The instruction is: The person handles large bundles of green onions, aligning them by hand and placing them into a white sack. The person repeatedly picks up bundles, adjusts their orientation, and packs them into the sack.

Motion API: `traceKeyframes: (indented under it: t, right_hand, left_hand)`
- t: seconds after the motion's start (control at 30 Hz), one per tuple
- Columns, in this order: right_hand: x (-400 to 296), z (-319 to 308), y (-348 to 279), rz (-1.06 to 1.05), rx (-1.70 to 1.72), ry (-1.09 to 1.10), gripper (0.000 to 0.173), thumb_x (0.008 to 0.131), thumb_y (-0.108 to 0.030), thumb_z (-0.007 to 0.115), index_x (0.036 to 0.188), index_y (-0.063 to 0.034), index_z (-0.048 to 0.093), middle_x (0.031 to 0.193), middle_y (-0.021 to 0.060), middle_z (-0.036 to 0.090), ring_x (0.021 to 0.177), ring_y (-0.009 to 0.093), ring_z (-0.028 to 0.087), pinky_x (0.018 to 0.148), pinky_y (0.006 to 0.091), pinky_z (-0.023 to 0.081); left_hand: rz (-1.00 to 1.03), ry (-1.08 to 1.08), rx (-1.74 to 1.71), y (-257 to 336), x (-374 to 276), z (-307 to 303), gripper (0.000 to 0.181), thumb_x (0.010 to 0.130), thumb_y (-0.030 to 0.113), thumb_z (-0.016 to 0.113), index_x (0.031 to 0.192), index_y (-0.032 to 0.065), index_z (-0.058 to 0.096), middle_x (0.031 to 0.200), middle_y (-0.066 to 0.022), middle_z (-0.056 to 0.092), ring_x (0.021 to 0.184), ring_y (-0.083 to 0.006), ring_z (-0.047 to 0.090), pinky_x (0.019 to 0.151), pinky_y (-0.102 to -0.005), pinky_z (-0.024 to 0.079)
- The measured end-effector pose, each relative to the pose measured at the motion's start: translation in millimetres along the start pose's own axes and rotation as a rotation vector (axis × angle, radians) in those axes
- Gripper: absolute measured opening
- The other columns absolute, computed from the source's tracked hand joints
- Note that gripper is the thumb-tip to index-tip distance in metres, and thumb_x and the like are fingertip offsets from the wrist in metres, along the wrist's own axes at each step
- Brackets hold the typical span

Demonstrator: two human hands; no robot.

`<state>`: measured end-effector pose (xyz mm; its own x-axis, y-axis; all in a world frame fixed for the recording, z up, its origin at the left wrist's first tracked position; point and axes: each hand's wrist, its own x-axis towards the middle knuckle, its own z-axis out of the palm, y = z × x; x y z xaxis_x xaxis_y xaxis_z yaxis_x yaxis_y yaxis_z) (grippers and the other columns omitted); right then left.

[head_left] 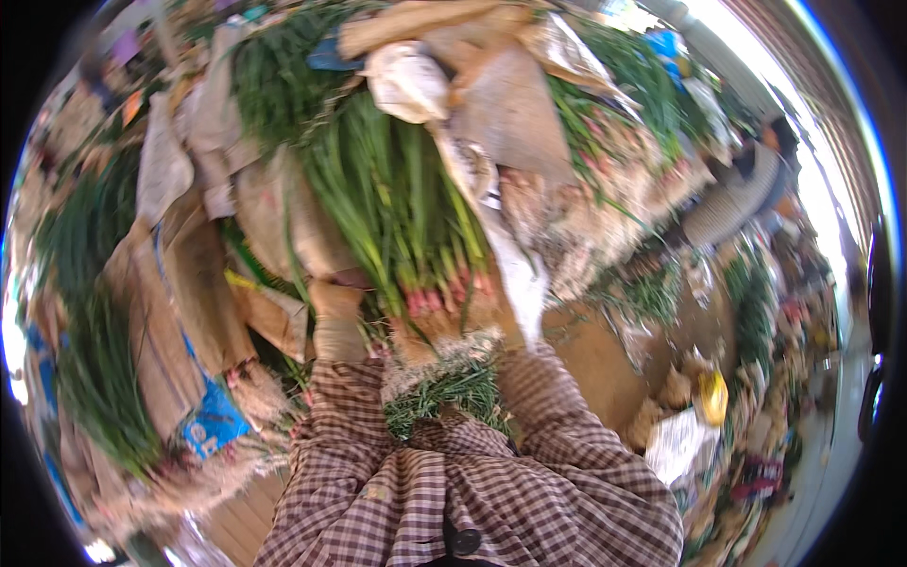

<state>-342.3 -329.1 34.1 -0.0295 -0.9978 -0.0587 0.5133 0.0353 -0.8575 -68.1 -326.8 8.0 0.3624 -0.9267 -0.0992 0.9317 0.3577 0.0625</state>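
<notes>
A bundle of spring onions [418, 234] lies before me, with long green leaves, pink bulbs and pale roots towards me. My left hand [338, 308], tan and seemingly gloved, is at the bundle's left side, against a beige sack [312, 220]. Its fingertips are hard to make out. On the bundle's right side is my right hand [507, 315], blurred beside a white sack edge [523, 283]. Whether either hand grips anything is unclear. Cut green leaf bits [450, 393] lie between my checked sleeves, below the roots.
More spring onions [106, 368] lie at left, among brown sacks [205, 283]. Rooted bundles [588, 205] are heaped at right. A person's sleeve [733, 195] reaches in beyond them. Leaf scraps [648, 294], brown floor [595, 361] and a yellow packet [712, 398] are at right.
</notes>
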Motion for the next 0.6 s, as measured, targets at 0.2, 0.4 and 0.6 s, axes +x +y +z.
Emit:
traceKeyframes:
  t: [0.2, 0.4, 0.6]
  right_hand:
    - [-18, 38, 24, 0.087, 0.075, -0.069, 0.062, 0.082, -0.025, 0.066, 0.134, -0.0046, 0.037, 0.135, 0.0161, 0.044, 0.125, 0.025, 0.042, 0.103, 0.0333, 0.037]
    - [-45, 76, 39, 0.161, 0.174, -0.120, 0.059, 0.083, -0.022, 0.065, 0.133, -0.0049, 0.040, 0.134, 0.0150, 0.045, 0.123, 0.024, 0.044, 0.102, 0.0327, 0.038]
    - [-48, 68, 44, 0.222, -0.254, -0.314, 0.056, 0.083, -0.020, 0.065, 0.132, -0.0052, 0.042, 0.133, 0.0139, 0.047, 0.122, 0.023, 0.046, 0.101, 0.0321, 0.040]
  left_hand:
    - [-0.074, -0.314, 0.640, 66, -20, 8, 0.062, 0.071, 0.005, 0.064, 0.129, -0.0037, 0.044, 0.130, -0.0144, 0.047, 0.118, -0.0262, 0.047, 0.100, -0.0354, 0.037]
    - [0.256, 0.338, 1.611, 98, -70, 32, 0.024, 0.068, -0.005, 0.070, 0.091, -0.0101, 0.064, 0.089, -0.0106, 0.068, 0.075, -0.0168, 0.065, 0.068, -0.0276, 0.054]
    - [0.242, 0.270, 0.994, 131, -62, -36, 0.008, 0.078, 0.001, 0.064, 0.084, -0.0046, 0.064, 0.074, -0.0048, 0.064, 0.065, -0.0116, 0.059, 0.062, -0.0247, 0.050]
